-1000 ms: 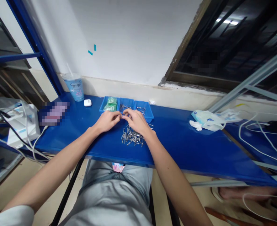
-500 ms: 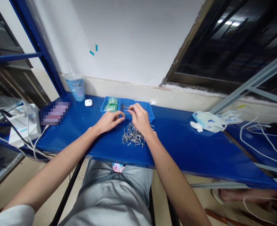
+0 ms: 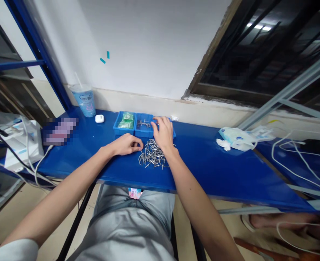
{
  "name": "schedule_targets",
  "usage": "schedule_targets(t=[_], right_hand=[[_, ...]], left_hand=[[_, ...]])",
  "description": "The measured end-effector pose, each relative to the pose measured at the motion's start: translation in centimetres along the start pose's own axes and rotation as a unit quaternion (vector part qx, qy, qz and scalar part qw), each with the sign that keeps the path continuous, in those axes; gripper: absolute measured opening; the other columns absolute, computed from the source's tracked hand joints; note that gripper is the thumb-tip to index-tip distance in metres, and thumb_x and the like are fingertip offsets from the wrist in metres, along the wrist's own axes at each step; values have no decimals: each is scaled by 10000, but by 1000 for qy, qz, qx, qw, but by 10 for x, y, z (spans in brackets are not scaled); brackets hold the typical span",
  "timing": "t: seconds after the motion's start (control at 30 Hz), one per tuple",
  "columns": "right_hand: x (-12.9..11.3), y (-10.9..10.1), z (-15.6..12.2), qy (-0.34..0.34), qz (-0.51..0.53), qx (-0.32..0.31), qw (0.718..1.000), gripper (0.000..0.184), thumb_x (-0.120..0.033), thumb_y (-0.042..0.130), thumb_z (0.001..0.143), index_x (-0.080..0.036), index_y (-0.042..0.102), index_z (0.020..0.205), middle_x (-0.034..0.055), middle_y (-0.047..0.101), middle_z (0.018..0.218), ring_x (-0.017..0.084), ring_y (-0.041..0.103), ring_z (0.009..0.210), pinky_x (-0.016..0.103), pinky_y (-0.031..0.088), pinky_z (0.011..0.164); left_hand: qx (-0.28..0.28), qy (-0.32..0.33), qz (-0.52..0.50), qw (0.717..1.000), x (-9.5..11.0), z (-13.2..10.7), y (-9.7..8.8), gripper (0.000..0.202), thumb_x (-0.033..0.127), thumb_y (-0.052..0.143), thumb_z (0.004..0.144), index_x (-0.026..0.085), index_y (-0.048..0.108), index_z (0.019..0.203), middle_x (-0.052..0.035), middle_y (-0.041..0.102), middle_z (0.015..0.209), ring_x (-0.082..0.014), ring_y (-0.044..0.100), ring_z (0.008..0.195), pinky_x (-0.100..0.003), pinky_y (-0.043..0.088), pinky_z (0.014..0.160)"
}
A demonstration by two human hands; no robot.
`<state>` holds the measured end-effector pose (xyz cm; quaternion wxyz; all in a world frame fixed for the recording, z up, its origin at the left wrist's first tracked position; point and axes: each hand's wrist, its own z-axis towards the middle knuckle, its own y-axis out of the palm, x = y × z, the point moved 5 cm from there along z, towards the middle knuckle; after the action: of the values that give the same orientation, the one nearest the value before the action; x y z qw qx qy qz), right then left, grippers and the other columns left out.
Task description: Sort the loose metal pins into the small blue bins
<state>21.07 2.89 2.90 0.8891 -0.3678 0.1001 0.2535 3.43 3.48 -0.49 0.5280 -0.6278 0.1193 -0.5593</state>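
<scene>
A loose heap of small metal screws lies on the blue table. Behind it stand three small blue trays: the left tray holds green packets, the middle tray holds a few screws. My right hand reaches over the right tray with its fingers stretched forward, covering most of it. My left hand rests on the table just left of the heap, fingers curled with thumb and forefinger pinched; what they hold is too small to see.
A blue drink cup with a straw and a white earbud case stand at the back left. A white device with cables sits at the far left. Tissue packs and white cables lie at the right.
My hands have parted: the right hand moved forward from the heap to the right tray, and the left hand dropped back toward the heap's left side.
</scene>
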Motion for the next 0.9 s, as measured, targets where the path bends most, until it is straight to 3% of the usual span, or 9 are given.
schedule_targets(t=[0.17, 0.3, 0.43, 0.57, 0.7, 0.9], right_hand=[[-15, -5, -7, -33, 31, -31, 998, 257, -320, 433, 1080, -239, 672, 1030, 89, 697, 1039, 259, 634, 1015, 416, 451, 935], [-29, -2, -12, -65, 61, -99, 991, 292, -324, 409, 1091, -232, 681, 1044, 78, 729, 1051, 227, 673, 973, 348, 469, 862], [-30, 4, -13, -66, 45, -125, 989, 274, -319, 440, 1081, -228, 697, 1052, 68, 749, 1060, 222, 688, 939, 326, 456, 812], [-27, 7, -14, -64, 39, -136, 988, 248, -304, 466, 1071, -236, 703, 1047, 58, 758, 1051, 222, 693, 939, 316, 443, 786], [-26, 7, -14, -69, 47, -130, 988, 243, -297, 471, 1070, -233, 703, 1039, 49, 759, 1041, 216, 693, 924, 308, 440, 778], [-26, 9, -14, -73, 58, -129, 987, 237, -300, 475, 1071, -234, 701, 1044, 51, 763, 1051, 212, 692, 913, 307, 441, 782]], left_hand=[[2, -15, 23, 1000, -2, -1, 0, 196, 264, 575, 920, 190, 757, 934, 0, 676, 678, -130, 565, 558, -258, 378, 597], [8, -23, 32, 999, -2, -1, -1, 210, 274, 553, 944, 181, 742, 939, -15, 707, 719, -138, 582, 585, -260, 375, 614], [6, -31, 47, 998, -4, 0, 1, 193, 280, 595, 926, 193, 765, 951, -9, 713, 714, -135, 591, 581, -259, 363, 607], [2, -32, 67, 997, -4, 0, 1, 181, 255, 588, 937, 194, 758, 932, 1, 700, 694, -129, 584, 577, -250, 363, 619], [1, -28, 39, 999, -4, -1, -1, 258, 365, 608, 983, 185, 792, 996, -13, 710, 707, -130, 597, 597, -240, 382, 632], [-10, -15, -13, 1000, -4, -2, 0, 274, 434, 739, 911, 172, 813, 941, -21, 702, 724, -128, 585, 617, -229, 408, 611]])
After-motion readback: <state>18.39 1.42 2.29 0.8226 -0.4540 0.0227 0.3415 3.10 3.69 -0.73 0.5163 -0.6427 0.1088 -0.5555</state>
